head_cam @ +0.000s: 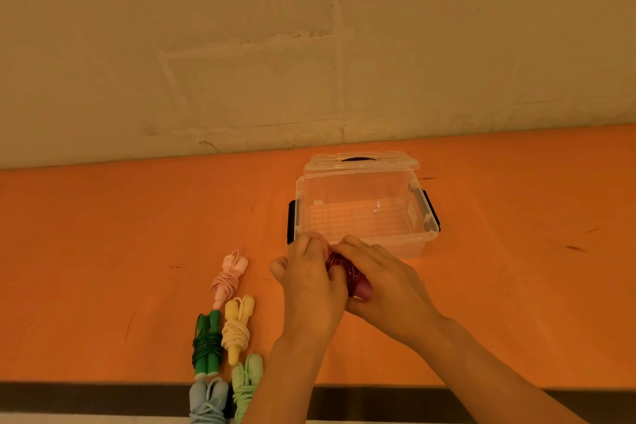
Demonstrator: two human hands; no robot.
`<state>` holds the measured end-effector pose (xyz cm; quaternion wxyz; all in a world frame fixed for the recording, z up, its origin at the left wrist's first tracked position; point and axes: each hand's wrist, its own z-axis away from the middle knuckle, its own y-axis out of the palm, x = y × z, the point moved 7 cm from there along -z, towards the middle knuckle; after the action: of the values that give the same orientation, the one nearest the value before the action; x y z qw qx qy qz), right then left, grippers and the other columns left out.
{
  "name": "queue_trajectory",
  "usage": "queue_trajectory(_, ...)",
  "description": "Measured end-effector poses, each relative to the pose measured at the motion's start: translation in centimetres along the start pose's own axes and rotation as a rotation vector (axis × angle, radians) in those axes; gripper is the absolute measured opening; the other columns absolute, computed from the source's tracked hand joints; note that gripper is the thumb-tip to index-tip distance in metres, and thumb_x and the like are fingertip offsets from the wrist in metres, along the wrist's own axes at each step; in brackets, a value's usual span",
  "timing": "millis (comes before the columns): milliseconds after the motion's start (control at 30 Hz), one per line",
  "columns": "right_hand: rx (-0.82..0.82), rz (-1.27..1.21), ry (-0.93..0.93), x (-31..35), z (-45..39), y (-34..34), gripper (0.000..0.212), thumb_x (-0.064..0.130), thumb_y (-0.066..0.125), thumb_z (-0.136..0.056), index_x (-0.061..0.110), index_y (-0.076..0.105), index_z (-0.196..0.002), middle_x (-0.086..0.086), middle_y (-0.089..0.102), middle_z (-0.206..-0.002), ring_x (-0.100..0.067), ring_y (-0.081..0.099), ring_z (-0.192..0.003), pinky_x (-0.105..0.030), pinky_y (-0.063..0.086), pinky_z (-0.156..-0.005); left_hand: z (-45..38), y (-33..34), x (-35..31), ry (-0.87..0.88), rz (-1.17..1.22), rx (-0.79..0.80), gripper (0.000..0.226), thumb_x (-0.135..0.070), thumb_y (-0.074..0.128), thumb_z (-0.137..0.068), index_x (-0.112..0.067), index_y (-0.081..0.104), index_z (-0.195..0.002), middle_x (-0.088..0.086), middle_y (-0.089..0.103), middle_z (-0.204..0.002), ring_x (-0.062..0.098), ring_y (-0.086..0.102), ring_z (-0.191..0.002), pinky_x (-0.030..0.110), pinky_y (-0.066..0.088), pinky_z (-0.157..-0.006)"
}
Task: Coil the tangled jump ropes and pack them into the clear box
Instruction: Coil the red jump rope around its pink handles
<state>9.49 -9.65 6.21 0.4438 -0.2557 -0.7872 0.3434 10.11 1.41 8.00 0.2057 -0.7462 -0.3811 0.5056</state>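
blue rope point(208, 399): nearest you, at the table's front edge, coiled round its own handles, well left-front of the box.
light green rope point(246, 382): just right of blue, coiled, partly hidden by your left forearm.
dark green rope point(206, 344): coiled, behind blue, touching the yellow one.
yellow rope point(237, 329): coiled, just right of dark green.
pink rope point(229, 277): coiled, farthest of the five from you, left-front of the box.
left hand point(311, 282): your fingers curl round the red rope's left end, just in front of the box.
right hand point(385, 280): your fingers wrap over the same bundle from the right; both hands hold it.
red rope point(347, 272): wound tight, mostly hidden between your hands, one handle end showing below; held above the table, just at the box's front-left corner, not inside.
box point(418, 213): clear, black latches on both ends, nothing in it.
lid point(361, 162): off, resting just behind the box.
table point(103, 234): orange, holds everything.
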Motion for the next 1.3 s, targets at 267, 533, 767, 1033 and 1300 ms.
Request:
queue_trajectory(267,-0.039,0.027,-0.036,-0.4,0.2,-1.3,0.059,0.048,0.058,-0.074,0.036,0.046,-0.131,0.025,0.046,-0.128,-0.003,0.052,-0.095,-0.018,0.048,-0.068,0.6,-1.1,-0.5,0.119,-0.186,-0.119,0.016,-0.035,0.049,-0.075,-0.021,0.057,-0.073,-0.011,0.057,-0.062,0.010,0.053,-0.055,0.022,0.013,-0.078)
queue_trajectory(533,-0.086,0.070,-0.069,0.0,0.4,-1.6,0.060,0.047,0.056,-0.075,0.029,0.047,-0.132,0.018,0.048,-0.127,-0.007,0.055,-0.092,-0.018,0.050,-0.069,0.4,-0.8,-1.0,0.079,-0.257,-0.018,0.020,-0.033,0.049,-0.075,-0.025,0.067,-0.078,-0.007,0.060,-0.070,0.014,0.054,-0.062,0.029,0.006,-0.064)
queue_trajectory(767,-0.102,0.041,-0.074,0.1,0.5,-1.5,0.060,0.049,0.058,-0.075,0.031,0.046,-0.131,0.020,0.048,-0.129,-0.007,0.055,-0.095,-0.022,0.052,-0.071,0.4,-0.9,0.4,-0.137,-0.140,0.070,0.016,-0.030,0.064,-0.084,-0.015,0.064,-0.089,-0.004,0.056,-0.093,0.015,0.054,-0.071,0.028,0.034,-0.058)
queue_trajectory(1033,-0.144,0.052,-0.067,0.4,0.6,-1.7,0.059,0.046,0.057,-0.074,0.028,0.048,-0.129,0.016,0.050,-0.130,-0.007,0.055,-0.095,-0.020,0.051,-0.072,0.8,-1.2,-0.6,-0.080,-0.141,0.031,0.015,-0.019,0.077,-0.073,-0.014,0.063,-0.076,0.000,0.059,-0.080,0.011,0.046,-0.052,0.010,0.013,-0.045)
queue_trajectory(1300,-0.138,-0.058,0.010,0.3,0.4,-2.4,0.062,0.058,0.056,-0.072,0.035,0.040,-0.127,0.023,0.047,-0.125,0.001,0.050,-0.101,-0.002,0.035,-0.076,1.2,-1.6,-1.6,0.239,-0.271,-0.172,0.014,-0.025,0.051,-0.087,-0.019,0.063,-0.086,-0.005,0.062,-0.087,0.014,0.053,-0.059,0.028,0.037,-0.065)
